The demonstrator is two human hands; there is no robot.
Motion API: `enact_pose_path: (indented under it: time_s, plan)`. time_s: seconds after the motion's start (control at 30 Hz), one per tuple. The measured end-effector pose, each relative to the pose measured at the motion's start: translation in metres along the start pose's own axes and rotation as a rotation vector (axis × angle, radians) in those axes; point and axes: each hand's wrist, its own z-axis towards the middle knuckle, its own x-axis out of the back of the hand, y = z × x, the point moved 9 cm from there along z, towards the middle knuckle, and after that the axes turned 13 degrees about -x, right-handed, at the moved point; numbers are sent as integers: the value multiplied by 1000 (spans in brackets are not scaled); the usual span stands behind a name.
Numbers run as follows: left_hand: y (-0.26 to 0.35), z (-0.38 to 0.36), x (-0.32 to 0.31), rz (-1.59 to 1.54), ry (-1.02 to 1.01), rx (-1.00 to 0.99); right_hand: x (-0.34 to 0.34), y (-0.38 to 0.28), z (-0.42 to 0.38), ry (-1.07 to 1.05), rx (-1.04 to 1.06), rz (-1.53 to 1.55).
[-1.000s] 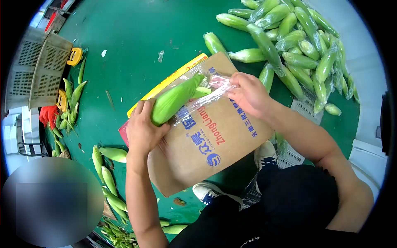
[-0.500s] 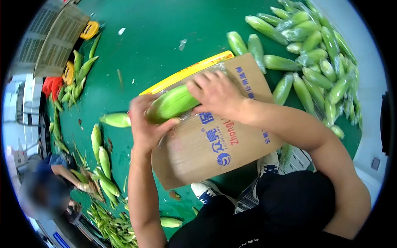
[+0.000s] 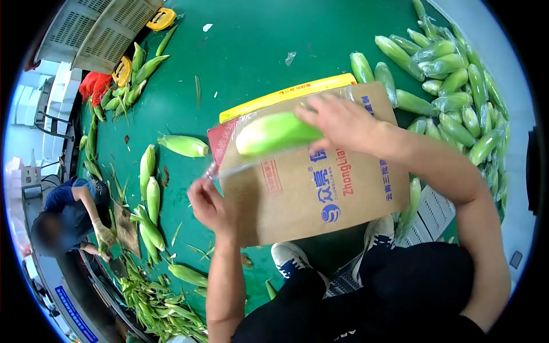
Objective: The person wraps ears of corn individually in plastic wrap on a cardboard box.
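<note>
A husk-covered ear of corn (image 3: 277, 134) lies on its side over a cardboard box (image 3: 366, 188) printed in blue and red. My right hand (image 3: 343, 121) grips its right end. Clear plastic wrap (image 3: 240, 166) stretches along the near side of the ear toward the left. Its left corner is pinched in the closed fingers of my left hand (image 3: 213, 207), off the box's left edge. Behind the ear, along the box's far edge, runs a long yellow carton (image 3: 286, 94), and the film reaches close to it.
Several plastic-wrapped ears (image 3: 446, 86) are heaped on the right of the green floor (image 3: 251, 34). Unwrapped ears (image 3: 153, 197) and a husk pile (image 3: 154, 300) lie left. A co-worker (image 3: 80, 208) bends at far left. Plastic crates (image 3: 114, 34) stand top left.
My left hand has left the ear and moved down, drawing the film's corner out to the left. My right hand stays on the ear's right end. The whole view has shifted rightward.
</note>
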Motion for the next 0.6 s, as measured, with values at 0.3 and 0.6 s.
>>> enact_pose_path:
  time_s: [0.3, 0.6]
  plan:
    - [122, -34, -101, 263, -869, -397, -11, -41, -58, 12, 101, -94]
    - [64, 122, -230, 637, -663, -543, 9, -3, 4, 338, 49, -108]
